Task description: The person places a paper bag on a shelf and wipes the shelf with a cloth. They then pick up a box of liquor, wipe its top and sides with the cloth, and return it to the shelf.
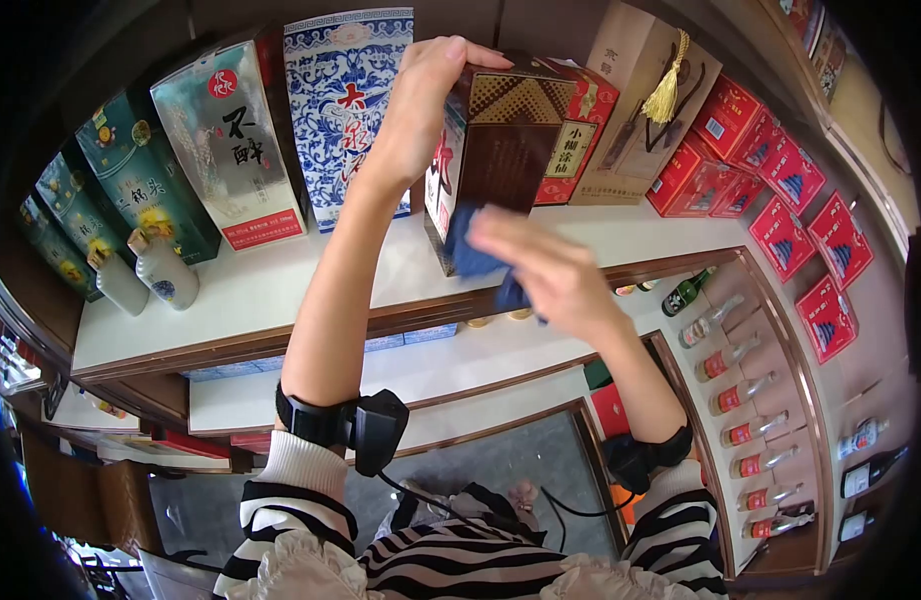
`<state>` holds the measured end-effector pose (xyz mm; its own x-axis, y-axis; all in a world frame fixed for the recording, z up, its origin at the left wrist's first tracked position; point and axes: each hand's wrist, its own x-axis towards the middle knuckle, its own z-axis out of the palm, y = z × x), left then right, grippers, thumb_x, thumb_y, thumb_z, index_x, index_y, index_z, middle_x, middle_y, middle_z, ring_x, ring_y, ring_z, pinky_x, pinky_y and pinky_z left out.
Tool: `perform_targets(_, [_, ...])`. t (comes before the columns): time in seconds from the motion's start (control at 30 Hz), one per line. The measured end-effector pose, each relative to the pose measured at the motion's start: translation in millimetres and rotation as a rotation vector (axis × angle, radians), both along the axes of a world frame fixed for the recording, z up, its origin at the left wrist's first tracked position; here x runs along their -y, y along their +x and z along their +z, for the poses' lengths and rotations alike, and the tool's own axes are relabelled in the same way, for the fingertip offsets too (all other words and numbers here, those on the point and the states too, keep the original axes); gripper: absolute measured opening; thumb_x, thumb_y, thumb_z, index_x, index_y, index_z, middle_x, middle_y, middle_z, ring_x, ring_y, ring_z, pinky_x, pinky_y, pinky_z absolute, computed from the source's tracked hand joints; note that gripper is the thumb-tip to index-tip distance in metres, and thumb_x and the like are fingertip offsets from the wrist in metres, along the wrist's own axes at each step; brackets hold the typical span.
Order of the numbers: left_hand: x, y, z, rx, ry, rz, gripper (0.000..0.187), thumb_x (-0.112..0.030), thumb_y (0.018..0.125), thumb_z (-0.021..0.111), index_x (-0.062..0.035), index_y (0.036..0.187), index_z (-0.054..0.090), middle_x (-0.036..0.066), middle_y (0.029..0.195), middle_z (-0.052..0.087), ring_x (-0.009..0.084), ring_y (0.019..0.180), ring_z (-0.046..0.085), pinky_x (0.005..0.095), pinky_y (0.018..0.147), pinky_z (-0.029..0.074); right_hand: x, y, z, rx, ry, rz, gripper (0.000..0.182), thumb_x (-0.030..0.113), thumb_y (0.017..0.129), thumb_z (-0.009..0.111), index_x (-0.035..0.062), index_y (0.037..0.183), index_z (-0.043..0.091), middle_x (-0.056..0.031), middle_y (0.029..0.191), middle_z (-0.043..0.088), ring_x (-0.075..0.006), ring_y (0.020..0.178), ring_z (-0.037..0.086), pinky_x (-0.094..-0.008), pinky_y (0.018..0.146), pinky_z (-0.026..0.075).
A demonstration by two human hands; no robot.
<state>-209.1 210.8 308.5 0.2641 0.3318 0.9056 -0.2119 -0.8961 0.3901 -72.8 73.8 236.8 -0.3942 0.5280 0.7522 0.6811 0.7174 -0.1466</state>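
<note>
My left hand [428, 90] grips the top of a dark brown liquor box [509, 165] that stands on the white shelf [366, 258], fingers bent over its upper edge. In my right hand [556, 270] is a dark blue cloth [473, 250], bunched against the lower part of the box; hand and cloth are blurred by motion. Close on the left of the box stands a blue-and-white patterned box [316, 120]. A red box [588, 105] and a tan gift bag [636, 110] with a gold tassel are on its right.
A silver box [226, 140], green boxes [146, 165] and two small pale bottles [166, 270] stand at the left. Red boxes [716, 150] fill the right end. Below, clear bottles [741, 395] line a side shelf. Black wrist devices [381, 430] with cables sit on my forearms.
</note>
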Motion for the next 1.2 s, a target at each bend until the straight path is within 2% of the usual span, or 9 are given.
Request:
perform_targets(0.1, [3.1, 0.8, -1.9, 0.012, 0.011, 0.014, 0.048, -0.033, 0.091, 0.026, -0.0036, 0.093, 0.064, 0.010, 0.096, 0.056, 0.0229, 0.094, 0.040, 0.0330, 0.088, 0.030, -8.4, 7.1, 42.1, -0.055, 0.411, -0.176, 0.046, -0.015, 0.065, 0.051, 0.0049, 0.106, 0.061, -0.0107, 0.111, 0.059, -0.0264, 0.107, 0.054, -0.0359, 0.092, 0.044])
perform_targets(0.33, [2.2, -0.2, 0.6, 0.028, 0.067, 0.058, 0.047, -0.032, 0.091, 0.027, -0.0038, 0.091, 0.064, 0.008, 0.091, 0.058, 0.0227, 0.092, 0.041, 0.0329, 0.087, 0.031, -27.2, 17.4, 6.1, 0.071, 0.350, -0.155, 0.034, -0.010, 0.071, 0.052, 0.0028, 0.101, 0.063, -0.0117, 0.106, 0.061, -0.0260, 0.103, 0.056, -0.0368, 0.089, 0.046])
perform_targets(0.43, [3.3, 0.5, -0.2, 0.002, 0.094, 0.077, 0.037, -0.034, 0.089, 0.040, -0.0051, 0.088, 0.064, 0.006, 0.087, 0.058, 0.0216, 0.093, 0.042, 0.0319, 0.086, 0.032, -16.8, 22.3, -32.6, 0.151, 0.164, -0.160, 0.036, -0.009, 0.068, 0.052, 0.0026, 0.100, 0.063, -0.0111, 0.106, 0.061, -0.0237, 0.104, 0.056, -0.0357, 0.090, 0.045])
perform_targets(0.53, [9.7, 7.6, -3.9, 0.094, -0.002, 0.071, 0.031, -0.036, 0.069, 0.071, -0.0080, 0.081, 0.063, 0.003, 0.083, 0.057, 0.0200, 0.095, 0.044, 0.0313, 0.081, 0.036, -4.9, 27.4, -47.6, 0.184, -0.062, -0.123, 0.038, -0.013, 0.068, 0.052, 0.0014, 0.102, 0.061, -0.0140, 0.108, 0.059, -0.0258, 0.105, 0.055, -0.0358, 0.090, 0.044])
perform_targets(0.63, [5.7, 6.4, -4.0, -0.034, 0.105, 0.237, 0.030, -0.030, 0.079, 0.064, -0.0036, 0.092, 0.058, 0.007, 0.104, 0.052, 0.0130, 0.090, 0.051, 0.0267, 0.083, 0.039, 7.3, 24.6, -25.9, 0.051, -0.210, -0.092, 0.040, -0.012, 0.068, 0.052, 0.0029, 0.105, 0.060, -0.0134, 0.112, 0.058, -0.0255, 0.108, 0.053, -0.0348, 0.092, 0.043])
perform_targets(0.7, [6.1, 10.3, -2.1, 0.088, 0.087, 0.183, 0.030, -0.035, 0.074, 0.067, -0.0066, 0.082, 0.063, 0.005, 0.084, 0.057, 0.0212, 0.093, 0.044, 0.0315, 0.081, 0.036, 12.1, 19.3, 4.4, -0.088, -0.286, -0.064, 0.042, -0.012, 0.068, 0.052, 0.0042, 0.106, 0.060, -0.0125, 0.114, 0.056, -0.0255, 0.110, 0.051, -0.0342, 0.094, 0.042])
perform_targets(0.77, [3.7, 8.5, -1.7, 0.079, 0.014, 0.079, 0.026, -0.031, 0.081, 0.057, -0.0055, 0.083, 0.063, 0.007, 0.085, 0.057, 0.0214, 0.092, 0.043, 0.0309, 0.083, 0.034, 3.6, 18.7, 31.5, -0.173, 0.154, -0.130, 0.041, -0.012, 0.071, 0.051, 0.0052, 0.107, 0.059, -0.0122, 0.116, 0.055, -0.0262, 0.110, 0.051, -0.0341, 0.093, 0.043])
perform_targets(0.9, [9.1, 3.8, 1.8, -0.032, -0.008, 0.155, 0.032, -0.023, 0.089, 0.040, 0.0015, 0.091, 0.061, 0.009, 0.101, 0.057, 0.0189, 0.101, 0.044, 0.0282, 0.092, 0.029, -20.2, 12.0, 43.8, -0.203, 0.347, -0.149, 0.043, -0.014, 0.071, 0.050, 0.0055, 0.107, 0.060, -0.0114, 0.115, 0.056, -0.0265, 0.109, 0.053, -0.0343, 0.092, 0.044])
perform_targets(1.2, [11.9, 9.1, -0.6, 0.092, -0.074, 0.036, 0.021, -0.025, 0.080, 0.060, -0.0040, 0.082, 0.062, 0.006, 0.089, 0.058, 0.0197, 0.093, 0.043, 0.0281, 0.079, 0.037, -6.2, 20.3, -61.5, 0.020, -0.076, -0.100, 0.041, -0.012, 0.067, 0.054, 0.0042, 0.103, 0.061, -0.0104, 0.111, 0.058, -0.0253, 0.106, 0.054, -0.0354, 0.090, 0.045])
